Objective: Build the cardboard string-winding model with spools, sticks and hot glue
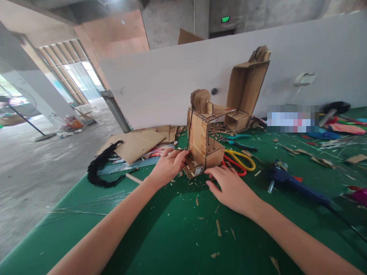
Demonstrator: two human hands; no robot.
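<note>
A cardboard model (pixel 199 139) stands upright on the green table (pixel 172 244), with a round cardboard wheel (pixel 200 100) on top and a dark cord (pixel 190 131) running down its left side. My left hand (pixel 171 166) is at the model's lower left, fingers bent together near the cord's lower end; what they hold, if anything, is too small to tell. Beside the lower right of the base, my right hand (pixel 229 186) has its thumb and fingers apart, with nothing seen between them; the fingertips are close to the base's corner.
A taller cardboard structure (pixel 246 89) stands behind, near the white wall panel (pixel 160 88). Scissors with yellow and red handles (pixel 243 158), pliers (pixel 241 145) and a blue glue gun (pixel 298 185) lie right. Cardboard sheets (pixel 140 141) and a black braided piece (pixel 99 173) lie left.
</note>
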